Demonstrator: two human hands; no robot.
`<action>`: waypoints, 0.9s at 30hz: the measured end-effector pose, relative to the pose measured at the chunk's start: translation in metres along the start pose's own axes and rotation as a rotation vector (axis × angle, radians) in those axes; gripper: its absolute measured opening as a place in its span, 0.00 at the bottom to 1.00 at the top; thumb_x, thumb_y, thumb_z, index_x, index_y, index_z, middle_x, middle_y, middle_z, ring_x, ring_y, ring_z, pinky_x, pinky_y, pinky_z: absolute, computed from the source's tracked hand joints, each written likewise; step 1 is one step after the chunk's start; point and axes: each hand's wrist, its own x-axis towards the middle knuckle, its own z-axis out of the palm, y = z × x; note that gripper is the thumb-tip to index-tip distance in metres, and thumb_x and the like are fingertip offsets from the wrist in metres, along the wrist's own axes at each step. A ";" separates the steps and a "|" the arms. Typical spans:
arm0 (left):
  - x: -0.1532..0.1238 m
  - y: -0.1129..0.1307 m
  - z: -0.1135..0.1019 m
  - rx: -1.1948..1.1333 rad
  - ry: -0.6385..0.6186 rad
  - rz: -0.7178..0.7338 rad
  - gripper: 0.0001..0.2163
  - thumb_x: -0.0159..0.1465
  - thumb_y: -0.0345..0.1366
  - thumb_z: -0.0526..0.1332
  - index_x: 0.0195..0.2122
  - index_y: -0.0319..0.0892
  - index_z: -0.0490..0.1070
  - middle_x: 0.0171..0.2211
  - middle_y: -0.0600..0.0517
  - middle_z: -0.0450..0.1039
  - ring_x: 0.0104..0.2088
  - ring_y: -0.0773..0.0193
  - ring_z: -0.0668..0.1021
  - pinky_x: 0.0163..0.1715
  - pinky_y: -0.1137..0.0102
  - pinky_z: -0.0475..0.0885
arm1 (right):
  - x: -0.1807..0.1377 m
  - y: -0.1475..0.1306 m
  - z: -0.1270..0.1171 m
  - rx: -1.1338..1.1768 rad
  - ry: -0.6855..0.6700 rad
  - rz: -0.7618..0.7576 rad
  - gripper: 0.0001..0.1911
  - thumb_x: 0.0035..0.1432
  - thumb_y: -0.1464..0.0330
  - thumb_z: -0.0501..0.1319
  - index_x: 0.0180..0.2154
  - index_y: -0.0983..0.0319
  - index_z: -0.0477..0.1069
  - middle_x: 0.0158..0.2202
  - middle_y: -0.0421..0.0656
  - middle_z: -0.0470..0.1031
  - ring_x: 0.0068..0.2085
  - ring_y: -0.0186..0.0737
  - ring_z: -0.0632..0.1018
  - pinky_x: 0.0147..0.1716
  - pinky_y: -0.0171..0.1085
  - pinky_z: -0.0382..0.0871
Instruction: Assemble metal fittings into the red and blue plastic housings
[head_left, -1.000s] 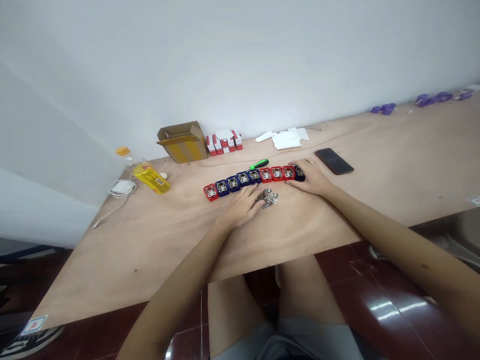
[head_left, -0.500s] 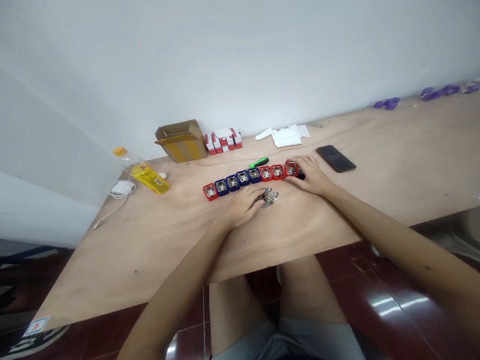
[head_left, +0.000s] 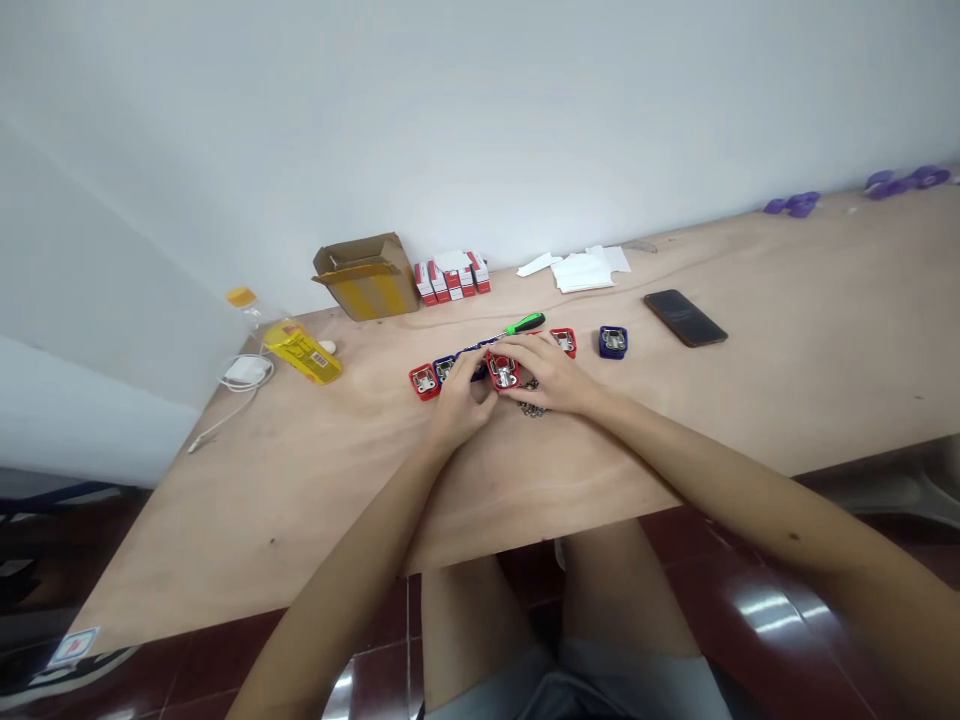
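Head view: left hand (head_left: 456,402) and right hand (head_left: 555,376) met palms-down, fingers pinched on a red case (head_left: 503,372). Label on the yellow bottle (head_left: 301,351) was too small to read.

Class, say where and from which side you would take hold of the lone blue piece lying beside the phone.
Come from above and pinch its two outer plastic edges: the blue piece lies flat, metal insert up, apart from the phone and the nearest red piece.
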 end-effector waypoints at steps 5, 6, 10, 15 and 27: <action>-0.002 0.001 -0.005 0.008 -0.073 0.041 0.32 0.67 0.29 0.65 0.72 0.45 0.63 0.67 0.38 0.69 0.69 0.46 0.73 0.69 0.46 0.72 | -0.006 0.006 0.002 0.065 0.008 0.014 0.35 0.70 0.62 0.66 0.74 0.54 0.60 0.68 0.54 0.74 0.67 0.62 0.75 0.63 0.61 0.69; -0.002 0.002 -0.005 0.010 -0.087 0.044 0.31 0.68 0.30 0.65 0.72 0.45 0.63 0.67 0.38 0.70 0.69 0.46 0.73 0.70 0.46 0.71 | -0.008 0.006 0.001 0.081 0.009 0.032 0.36 0.70 0.62 0.67 0.74 0.53 0.60 0.68 0.53 0.74 0.67 0.62 0.75 0.64 0.61 0.69; -0.001 0.006 -0.006 0.000 -0.097 0.050 0.29 0.69 0.28 0.62 0.71 0.46 0.64 0.66 0.39 0.70 0.68 0.47 0.74 0.69 0.46 0.72 | -0.010 0.001 -0.001 0.144 0.027 0.079 0.37 0.67 0.64 0.68 0.74 0.51 0.60 0.68 0.51 0.73 0.68 0.62 0.74 0.65 0.63 0.69; 0.001 0.011 -0.009 0.013 -0.099 0.063 0.28 0.68 0.30 0.66 0.69 0.46 0.66 0.66 0.39 0.70 0.67 0.47 0.74 0.69 0.46 0.72 | -0.008 -0.009 0.001 0.209 0.033 0.086 0.41 0.63 0.70 0.66 0.74 0.52 0.58 0.68 0.52 0.70 0.70 0.62 0.71 0.69 0.64 0.67; 0.001 0.015 -0.004 0.062 -0.006 0.090 0.20 0.68 0.33 0.68 0.61 0.47 0.74 0.63 0.41 0.74 0.64 0.48 0.78 0.65 0.49 0.76 | -0.003 -0.019 0.001 0.222 0.124 0.118 0.38 0.54 0.74 0.66 0.66 0.51 0.68 0.63 0.50 0.74 0.65 0.60 0.76 0.67 0.60 0.72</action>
